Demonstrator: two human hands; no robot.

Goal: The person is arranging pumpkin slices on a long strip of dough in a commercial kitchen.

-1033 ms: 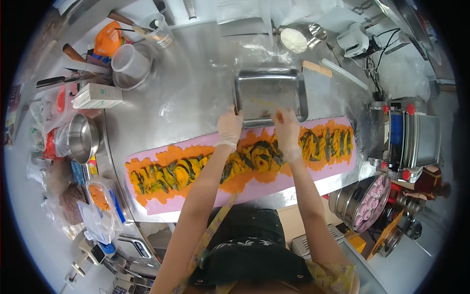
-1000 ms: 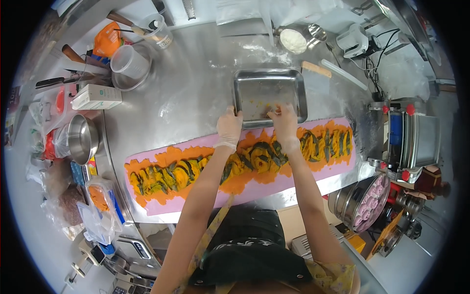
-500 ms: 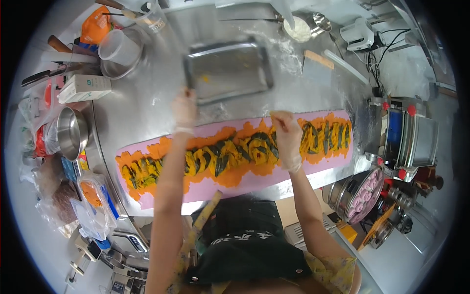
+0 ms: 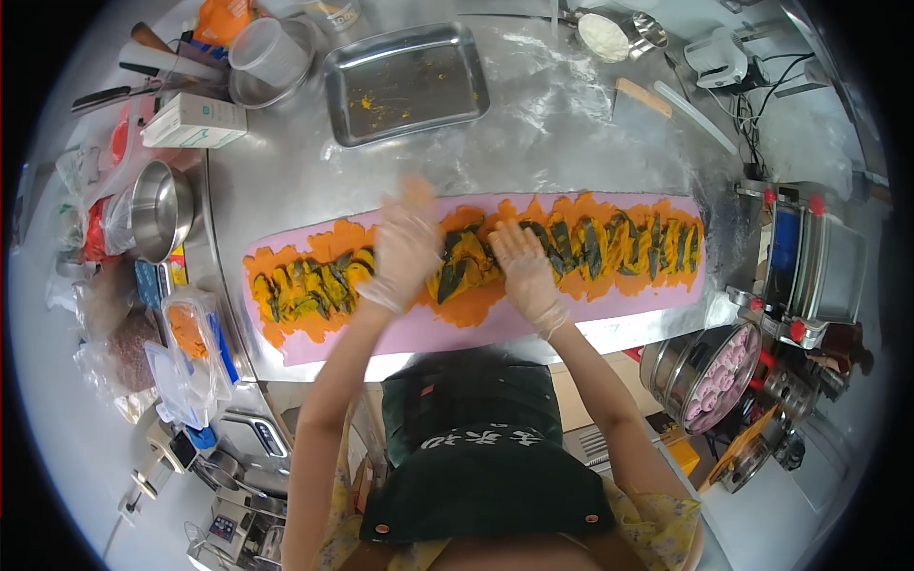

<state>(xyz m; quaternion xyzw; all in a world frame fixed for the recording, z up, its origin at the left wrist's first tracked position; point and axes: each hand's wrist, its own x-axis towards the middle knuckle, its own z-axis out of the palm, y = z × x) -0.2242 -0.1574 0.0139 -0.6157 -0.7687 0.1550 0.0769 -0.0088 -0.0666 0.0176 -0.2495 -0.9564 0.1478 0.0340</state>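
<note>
A long pink dough sheet [image 4: 609, 306] lies across the metal table, thinly covered with orange paste [image 4: 462, 306]. Along its middle runs a row of yellow-orange filling with dark green pieces [image 4: 586, 246]. My left hand [image 4: 407, 243], in a clear plastic glove, is over the left-middle of the sheet, fingers stretched forward and blurred by motion. Beside it, my gloved right hand [image 4: 526, 271] rests flat on the filling near the centre, or just above it; contact is hard to tell. Both hands are without any object. Beyond the sheet sits a shallow steel tray [image 4: 419, 90] with orange scraps.
At the back left are a steel bowl with a clear plastic tub [image 4: 267, 52], knives [image 4: 119, 95] and a carton [image 4: 197, 122]. A dough scraper [image 4: 643, 97] and a bowl of white powder [image 4: 604, 36] lie back right. A steamer [image 4: 714, 381] with pink buns stands at right.
The steel tray has been let go by my left hand and now rests farther back. My left hand has come back over the sheet; my right hand has moved left and flattened from a closed shape.
</note>
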